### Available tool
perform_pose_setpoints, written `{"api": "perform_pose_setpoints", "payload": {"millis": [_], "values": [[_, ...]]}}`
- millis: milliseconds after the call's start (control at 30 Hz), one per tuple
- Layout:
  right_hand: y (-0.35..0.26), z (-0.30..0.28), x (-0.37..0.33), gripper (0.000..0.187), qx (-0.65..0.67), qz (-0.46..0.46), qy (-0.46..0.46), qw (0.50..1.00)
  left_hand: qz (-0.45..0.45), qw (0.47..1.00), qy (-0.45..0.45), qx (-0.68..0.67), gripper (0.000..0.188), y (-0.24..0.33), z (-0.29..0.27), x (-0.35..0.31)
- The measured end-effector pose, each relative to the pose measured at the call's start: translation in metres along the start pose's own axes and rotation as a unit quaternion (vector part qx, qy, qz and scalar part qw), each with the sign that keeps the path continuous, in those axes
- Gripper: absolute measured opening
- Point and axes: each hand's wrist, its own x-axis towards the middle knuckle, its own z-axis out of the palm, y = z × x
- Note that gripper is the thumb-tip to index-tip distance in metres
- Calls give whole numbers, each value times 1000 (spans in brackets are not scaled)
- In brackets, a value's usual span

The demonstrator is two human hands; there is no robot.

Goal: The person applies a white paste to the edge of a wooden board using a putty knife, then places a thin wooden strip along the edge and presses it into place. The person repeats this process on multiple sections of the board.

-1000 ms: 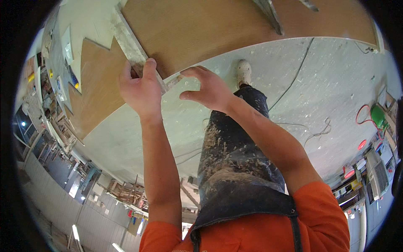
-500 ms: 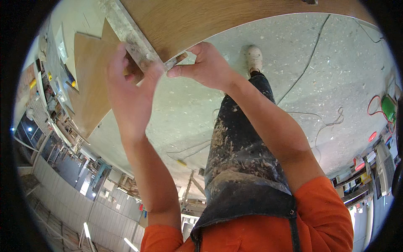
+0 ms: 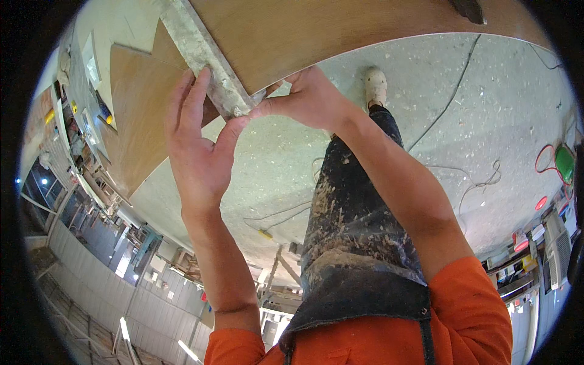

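Observation:
A long whitish bar, smeared with dried residue, lies slantwise along a brown wood-grain panel. My left hand is open, its thumb and fingers spread. Its fingertips rest against the bar's left side, and the thumb reaches to the bar's near end. My right hand is closed at that same end, just below the panel's edge. Its thumb presses on the bar's corner, while its curled fingers are partly hidden beneath the panel. The two thumbs almost meet.
More brown sheets lie on the left with pointed corners. A dark piece sits on the panel's far right. Cables trail over the speckled floor, near my shoe. A green object stands at the right.
My left hand, blurred before, has come to rest against the bar. The bar, panel and both hands appear slightly lower and further right in the picture. More of the dark piece shows.

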Motion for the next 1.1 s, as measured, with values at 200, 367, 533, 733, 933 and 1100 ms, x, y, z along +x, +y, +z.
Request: {"api": "perform_pose_setpoints", "payload": {"millis": [200,367,533,733,933,1100], "values": [[-4,-5,0,45,-121,-14,6,993,6,997,4,75,74,-3,-4,-3],[14,-4,-12,45,-152,-1,38,988,-4,993,105,58,73,7,15,-20],[2,4,-14,39,-59,117,9,991,-219,896,251,-294,42,6,66,-69],[10,-4,-21,41,-138,101,27,985,-291,739,166,-585,32,-3,82,-48],[-100,-19,-68,39,-379,37,126,916,-227,594,194,-747,46,-3,80,-43],[-212,-74,-49,70,-678,-98,258,681,-199,572,195,-771,46,-5,83,-40]]}}
